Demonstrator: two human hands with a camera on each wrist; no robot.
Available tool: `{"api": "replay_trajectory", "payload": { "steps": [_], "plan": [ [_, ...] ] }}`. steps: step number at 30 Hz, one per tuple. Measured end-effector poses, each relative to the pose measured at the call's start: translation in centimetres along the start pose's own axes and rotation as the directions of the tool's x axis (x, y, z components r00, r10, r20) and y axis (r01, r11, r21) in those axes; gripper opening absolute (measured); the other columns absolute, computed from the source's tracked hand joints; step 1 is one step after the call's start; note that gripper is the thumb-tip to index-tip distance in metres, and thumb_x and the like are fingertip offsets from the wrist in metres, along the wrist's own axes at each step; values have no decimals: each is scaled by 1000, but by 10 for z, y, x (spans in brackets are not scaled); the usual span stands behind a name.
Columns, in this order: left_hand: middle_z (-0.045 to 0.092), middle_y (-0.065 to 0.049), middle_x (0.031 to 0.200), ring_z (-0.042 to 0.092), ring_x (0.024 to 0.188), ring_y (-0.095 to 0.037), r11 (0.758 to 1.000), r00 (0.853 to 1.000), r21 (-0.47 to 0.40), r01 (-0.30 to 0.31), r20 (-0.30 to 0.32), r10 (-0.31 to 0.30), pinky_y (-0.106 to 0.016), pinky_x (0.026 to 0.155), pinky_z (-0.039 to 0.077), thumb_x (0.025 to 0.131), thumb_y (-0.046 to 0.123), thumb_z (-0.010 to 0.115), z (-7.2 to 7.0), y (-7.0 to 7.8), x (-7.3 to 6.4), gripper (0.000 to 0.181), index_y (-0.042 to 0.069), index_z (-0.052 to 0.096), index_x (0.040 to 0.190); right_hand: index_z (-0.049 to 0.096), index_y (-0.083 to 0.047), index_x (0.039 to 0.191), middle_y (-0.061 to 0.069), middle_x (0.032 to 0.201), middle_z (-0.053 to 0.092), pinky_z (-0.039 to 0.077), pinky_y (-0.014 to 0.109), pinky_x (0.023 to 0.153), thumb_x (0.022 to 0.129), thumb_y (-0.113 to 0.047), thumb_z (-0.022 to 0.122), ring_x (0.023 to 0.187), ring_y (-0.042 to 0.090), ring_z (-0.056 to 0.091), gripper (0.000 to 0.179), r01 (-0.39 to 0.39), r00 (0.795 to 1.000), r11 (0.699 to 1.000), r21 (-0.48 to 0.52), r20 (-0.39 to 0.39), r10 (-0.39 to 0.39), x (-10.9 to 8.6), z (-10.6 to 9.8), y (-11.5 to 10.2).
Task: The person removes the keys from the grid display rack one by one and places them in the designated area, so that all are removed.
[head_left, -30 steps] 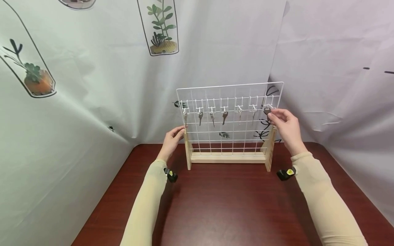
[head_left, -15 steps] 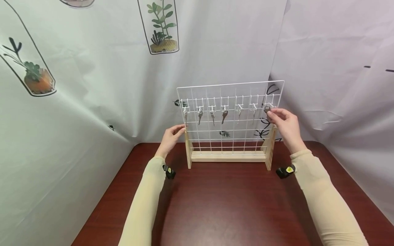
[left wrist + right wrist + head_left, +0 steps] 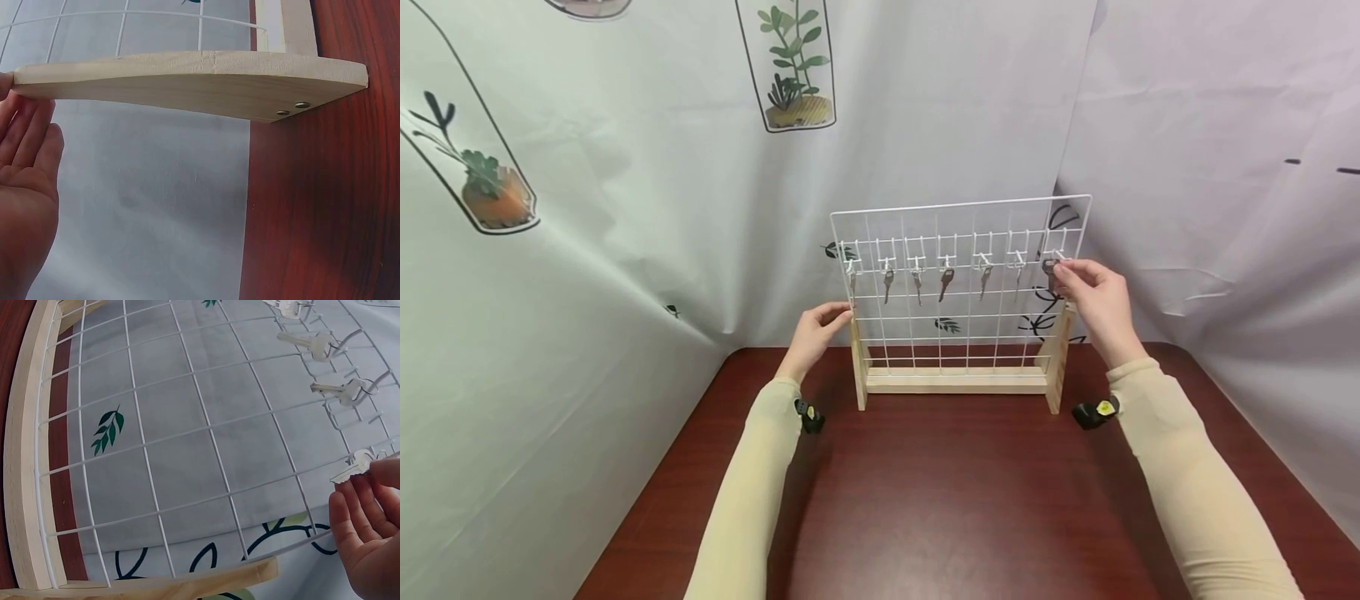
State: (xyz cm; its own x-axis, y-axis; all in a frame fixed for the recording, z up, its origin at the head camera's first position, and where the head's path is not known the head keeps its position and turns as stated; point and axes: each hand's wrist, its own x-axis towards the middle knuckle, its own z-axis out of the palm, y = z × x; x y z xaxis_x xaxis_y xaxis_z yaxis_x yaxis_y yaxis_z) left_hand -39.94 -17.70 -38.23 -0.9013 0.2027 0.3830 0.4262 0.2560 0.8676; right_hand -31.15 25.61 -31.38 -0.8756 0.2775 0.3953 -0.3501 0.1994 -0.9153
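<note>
Right hand (image 3: 1097, 304): grasping; from my remote feed, thumb and fingers pinch one key (image 3: 353, 469), at the rack's far right end.
Left hand (image 3: 814, 329): also grasping, pinching the top of a wooden upright (image 3: 187, 87), I judge to steady the rack.
Backdrop (image 3: 940, 92): behind both hands, plant-printed.
Tabletop (image 3: 962, 483): below both hands, bearing the rack.
Rack (image 3: 958, 206): between my hands; a wooden crossbar (image 3: 955, 384) joins its uprights, presumably keeping the wire grid standing.
Hooks (image 3: 1056, 257): rowed leftward from the right hand, spaced apart, probably so nothing tangles.
Six other keys (image 3: 947, 283): hanging left of the right hand.
Pinched key: beside the rightmost hook, blade downward; I can't tell whether it's threaded on.
</note>
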Motion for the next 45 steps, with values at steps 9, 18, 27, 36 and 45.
{"api": "replay_trajectory", "payload": {
  "steps": [9, 18, 27, 36, 45],
  "plan": [
    [70, -19, 121, 64, 111, -23, 1000, 1000, 14, -17, -3, 17, -42, 104, 47, 98, 18, 69, 0, -1, -1, 32, -3, 69, 122, 73, -7, 108, -9, 90, 73, 56, 16, 75, 96, -20, 72, 77, 5, 69, 18, 17, 1000, 994, 104, 9, -18, -7, -6, -4],
    [69, -19, 121, 63, 112, -20, 1000, 1000, 22, -12, -9, 13, -39, 105, 47, 98, 18, 68, 0, -2, 0, 34, -4, 68, 124, 75, -5, 97, -2, 88, 76, 58, 17, 75, 94, -8, 72, 79, 9, 71, 5, -3, 999, 927, 374, 43, -15, -11, -10, -7],
    [69, -20, 123, 63, 114, -21, 1000, 1000, 25, -9, -8, 9, -39, 106, 47, 99, 20, 68, 0, -2, 0, 37, -5, 67, 126, 73, 1, 93, 7, 90, 77, 60, 22, 76, 94, 3, 68, 78, 14, 74, 5, 29, 998, 857, 515, 35, -55, -11, -11, -8],
    [69, -21, 121, 62, 115, -28, 999, 999, 15, -36, -8, 36, -44, 106, 46, 99, 21, 68, 0, 0, 0, 36, -4, 68, 124, 71, 2, 91, 8, 87, 76, 60, 22, 72, 92, 9, 66, 76, 14, 73, 9, 46, 998, 819, 572, 16, -67, -12, -10, -15],
    [70, -18, 119, 64, 113, -25, 999, 999, 35, -30, -21, 31, -42, 104, 48, 99, 21, 68, 2, -2, -2, 33, -2, 69, 123, 72, 1, 95, 6, 87, 77, 59, 19, 68, 91, 9, 67, 72, 12, 72, 10, 50, 998, 838, 543, 3, -61, -15, -10, -21]
  ]
}}
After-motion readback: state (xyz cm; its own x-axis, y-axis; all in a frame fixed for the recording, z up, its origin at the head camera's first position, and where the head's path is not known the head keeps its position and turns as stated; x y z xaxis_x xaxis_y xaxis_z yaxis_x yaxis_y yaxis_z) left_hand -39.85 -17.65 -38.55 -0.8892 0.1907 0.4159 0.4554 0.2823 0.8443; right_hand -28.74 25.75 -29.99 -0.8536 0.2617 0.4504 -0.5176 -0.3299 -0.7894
